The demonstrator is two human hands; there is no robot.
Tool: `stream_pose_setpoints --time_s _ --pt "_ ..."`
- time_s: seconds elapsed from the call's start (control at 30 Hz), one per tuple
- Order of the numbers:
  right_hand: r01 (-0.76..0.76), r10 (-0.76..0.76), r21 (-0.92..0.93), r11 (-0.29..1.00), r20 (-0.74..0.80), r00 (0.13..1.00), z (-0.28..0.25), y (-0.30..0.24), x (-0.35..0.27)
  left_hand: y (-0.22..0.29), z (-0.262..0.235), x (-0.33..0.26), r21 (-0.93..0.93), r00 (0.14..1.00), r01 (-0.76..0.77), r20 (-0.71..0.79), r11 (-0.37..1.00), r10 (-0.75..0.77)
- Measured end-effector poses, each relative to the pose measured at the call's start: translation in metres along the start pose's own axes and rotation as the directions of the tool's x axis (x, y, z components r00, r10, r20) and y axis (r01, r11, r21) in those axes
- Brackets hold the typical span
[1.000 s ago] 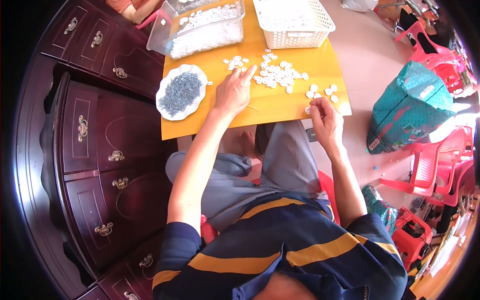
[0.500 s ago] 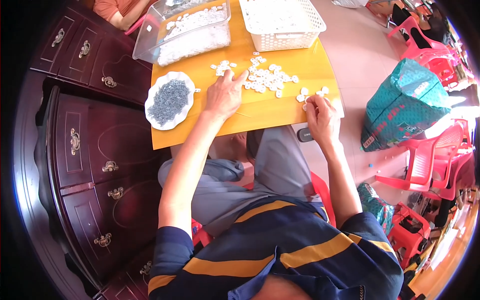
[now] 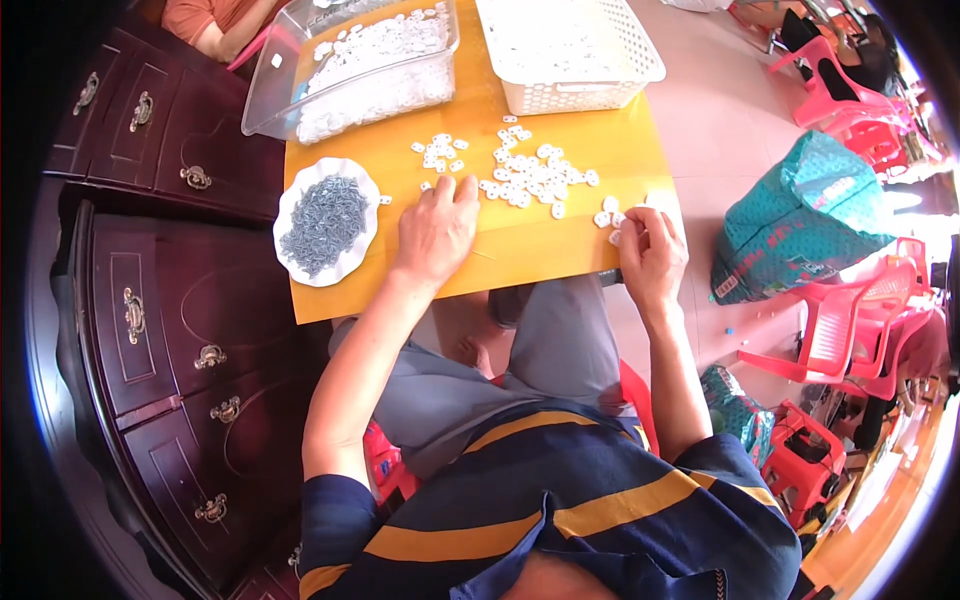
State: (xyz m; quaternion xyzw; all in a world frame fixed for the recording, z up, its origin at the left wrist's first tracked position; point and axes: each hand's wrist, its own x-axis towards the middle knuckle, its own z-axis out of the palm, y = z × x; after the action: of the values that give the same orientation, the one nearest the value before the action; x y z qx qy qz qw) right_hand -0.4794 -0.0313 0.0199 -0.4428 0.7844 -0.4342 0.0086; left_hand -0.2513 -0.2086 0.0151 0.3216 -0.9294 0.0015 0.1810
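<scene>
My left hand (image 3: 437, 228) lies palm down on the yellow table (image 3: 540, 250), fingers spread, its tips touching the edge of a scatter of small white plastic pieces (image 3: 525, 170). My right hand (image 3: 650, 250) is curled at the table's right front edge, fingertips pinching at a few white pieces (image 3: 607, 214) there. A white dish of small grey metal parts (image 3: 325, 222) sits to the left of my left hand.
A clear plastic tub of white pieces (image 3: 365, 65) and a white basket (image 3: 570, 50) stand at the back of the table. Dark wooden drawers (image 3: 160, 300) are on the left. A teal bag (image 3: 800, 220) and red plastic chairs (image 3: 850, 340) are on the right. Another person's arm (image 3: 215, 25) shows at the top left.
My left hand stays on the table near the white pieces. My right hand has closed up at the table's right edge. The view has shifted slightly.
</scene>
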Motion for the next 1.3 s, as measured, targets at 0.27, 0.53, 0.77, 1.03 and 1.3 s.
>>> stream_pose_setpoints --time_s 0.27,0.53,0.77,1.03,1.3 --pt "0.164 -0.174 0.125 0.978 0.069 0.982 0.003 -0.019 0.006 0.029 -0.026 -0.015 -0.067 0.998 0.005 0.057 0.998 -0.001" --pt "0.115 -0.163 0.263 0.958 0.169 0.972 0.003 -0.022 -0.015 0.063 -0.027 -0.033 -0.128 0.995 -0.092 0.033 0.987 0.097" --pt "0.122 -0.166 0.304 0.945 0.121 0.979 -0.012 -0.028 -0.047 0.070 -0.019 -0.049 -0.113 0.970 -0.241 -0.061 0.964 0.235" --pt "0.160 -0.200 0.332 0.930 0.090 0.976 -0.035 -0.047 -0.072 0.079 0.000 -0.069 -0.093 0.924 -0.327 -0.239 0.941 0.298" --pt "0.175 -0.210 0.368 0.913 0.056 0.976 -0.051 -0.054 -0.089 0.090 0.009 -0.068 -0.079 0.919 -0.299 -0.293 0.951 0.265"
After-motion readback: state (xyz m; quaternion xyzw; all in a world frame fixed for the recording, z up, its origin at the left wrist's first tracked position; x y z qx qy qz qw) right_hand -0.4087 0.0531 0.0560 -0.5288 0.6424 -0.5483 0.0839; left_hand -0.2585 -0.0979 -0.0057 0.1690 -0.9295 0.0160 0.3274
